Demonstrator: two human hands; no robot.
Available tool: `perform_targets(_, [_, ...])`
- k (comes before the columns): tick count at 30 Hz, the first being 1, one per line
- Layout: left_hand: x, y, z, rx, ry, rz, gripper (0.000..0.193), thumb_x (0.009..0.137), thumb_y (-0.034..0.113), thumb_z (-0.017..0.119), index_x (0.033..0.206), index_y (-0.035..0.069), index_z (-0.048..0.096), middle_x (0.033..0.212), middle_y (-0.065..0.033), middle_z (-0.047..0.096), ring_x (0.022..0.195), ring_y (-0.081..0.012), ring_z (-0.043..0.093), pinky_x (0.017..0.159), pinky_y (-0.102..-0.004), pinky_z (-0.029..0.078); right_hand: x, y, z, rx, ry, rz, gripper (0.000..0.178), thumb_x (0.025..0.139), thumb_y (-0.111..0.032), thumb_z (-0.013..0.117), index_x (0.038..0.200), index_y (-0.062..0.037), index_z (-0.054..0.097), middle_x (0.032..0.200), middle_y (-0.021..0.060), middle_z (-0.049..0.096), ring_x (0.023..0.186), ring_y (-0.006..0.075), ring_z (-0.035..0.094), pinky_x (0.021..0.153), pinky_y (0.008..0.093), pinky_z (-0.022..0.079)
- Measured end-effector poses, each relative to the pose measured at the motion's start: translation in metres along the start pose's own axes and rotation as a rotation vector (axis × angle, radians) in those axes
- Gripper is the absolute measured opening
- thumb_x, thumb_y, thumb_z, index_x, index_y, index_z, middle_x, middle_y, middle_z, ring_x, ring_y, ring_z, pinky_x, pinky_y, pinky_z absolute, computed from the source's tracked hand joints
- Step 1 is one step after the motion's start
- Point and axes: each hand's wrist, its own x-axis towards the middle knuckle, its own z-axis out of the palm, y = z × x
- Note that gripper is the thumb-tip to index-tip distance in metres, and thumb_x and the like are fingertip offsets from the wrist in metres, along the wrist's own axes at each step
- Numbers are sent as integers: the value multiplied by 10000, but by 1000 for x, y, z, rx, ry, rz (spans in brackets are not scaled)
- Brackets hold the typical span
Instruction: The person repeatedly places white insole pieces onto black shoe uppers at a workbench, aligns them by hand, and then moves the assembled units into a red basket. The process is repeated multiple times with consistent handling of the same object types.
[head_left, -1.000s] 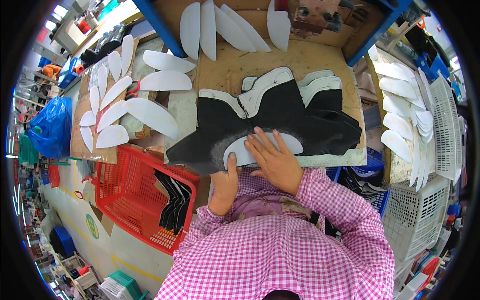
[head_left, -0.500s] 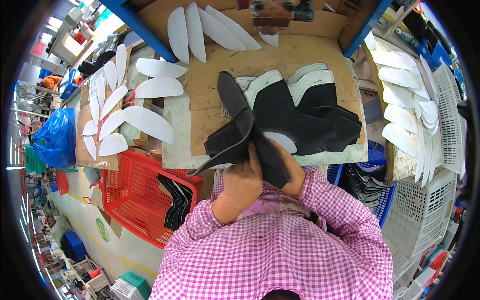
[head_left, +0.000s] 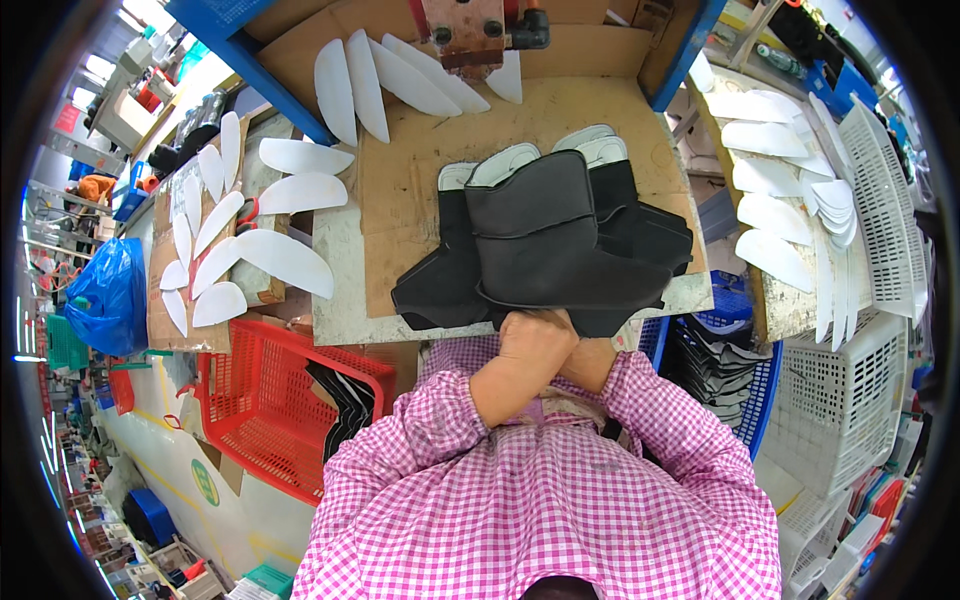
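Pink-and-white checked sleeves point(head_left: 432, 415), two, bent at the elbows and angled inward to meet at the near edge of the worktable point(head_left: 335, 290). Left hand point(head_left: 535, 345): laid across in front of the right, wrist bent, fingers curled under and mostly hidden, knuckles up, touching the lower edge of the black boot-shaped piece point(head_left: 540, 235); pinching or merely pressing, cannot tell. Right hand point(head_left: 592, 362): partly covered by the left, fingers out of sight beneath the black material; spread or closed, cannot tell. Black boot-shaped piece: at the middle of the worktable, seamed, lying over other black pieces point(head_left: 435, 285) with white upper ends. Beneath these, stained brown cardboard point(head_left: 400, 200). At the far side, a blue frame point(head_left: 290, 110) and a worn metal machine head point(head_left: 465, 30). White curved cutouts point(head_left: 285, 262), many, set out to left, right and rear. Below left, a red basket point(head_left: 265, 400) containing black-and-white pieces point(head_left: 347, 400); below right, a blue basket point(head_left: 763, 400) and white crates point(head_left: 830, 400). Far left, a blue plastic bag point(head_left: 108, 300), above a pale floor point(head_left: 160, 420) with yellow lines.
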Motion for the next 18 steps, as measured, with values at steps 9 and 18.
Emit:
perform_targets(9, [-70, -89, -56, -1439, 685, -1017, 207, 901, 179, 619, 927, -26, 607, 723, -80, 606, 496, -158, 555, 450, -297, 458, 14, -79, -59, -184, 353, -241, 447, 758, -247, 765, 1114, -23, 616, 1065, 126, 661, 985, 291, 629, 904, 423, 456])
perform_targets(18, [-104, -86, -85, -1670, 844, -991, 224, 942, 176, 558, 1071, -5, 527, 803, -102, 618, 584, -153, 571, 489, -285, 484, 41, -85, -4, 1034, 34, 217, 689, 826, -293, 726, 1358, 9, 408, 1287, 152, 536, 1239, 273, 483, 1021, 399, 378])
